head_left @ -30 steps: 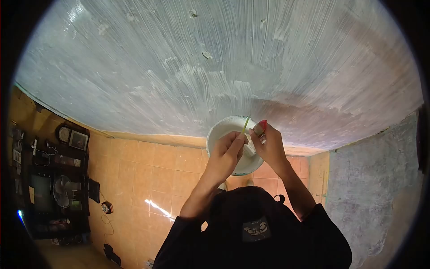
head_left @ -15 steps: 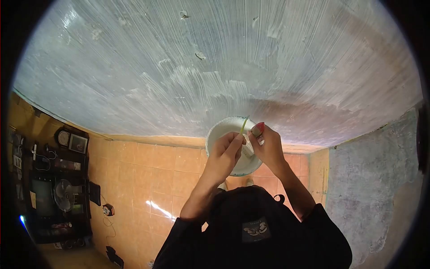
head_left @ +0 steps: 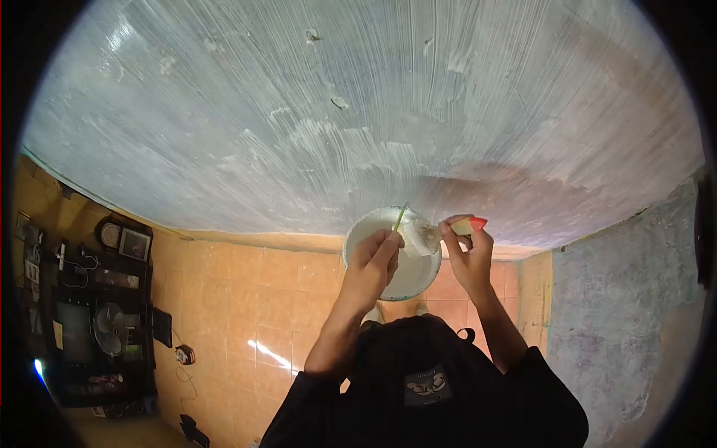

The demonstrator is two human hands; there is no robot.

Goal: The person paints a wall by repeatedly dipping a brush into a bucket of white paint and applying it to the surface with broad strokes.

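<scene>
A round white bucket (head_left: 351, 261) with paint-stained rim hangs close to the wall, in front of my body. My left hand (head_left: 371, 267) is closed on its thin yellow-green handle (head_left: 401, 216), which runs up to the far rim. In my right hand (head_left: 472, 261) is a paintbrush (head_left: 464, 226) with a pale handle and red end, gripped between thumb and fingers. The brush head, coated in white paint, points left over the bucket's opening. Whitish paint lies inside the bucket.
Ahead rises a blue-grey wall (head_left: 299, 149) with white brush streaks; another patchy wall (head_left: 605, 328) stands at right. Orange tiles (head_left: 224, 299) cover the floor. At left, a dark cabinet (head_left: 138, 291) holds a fan (head_left: 110, 328) and picture frames. A cord lies on the floor.
My right hand has moved right and turned the brush, so its white-coated head now shows above the bucket. My left hand keeps its grip and has shifted slightly down and left.
</scene>
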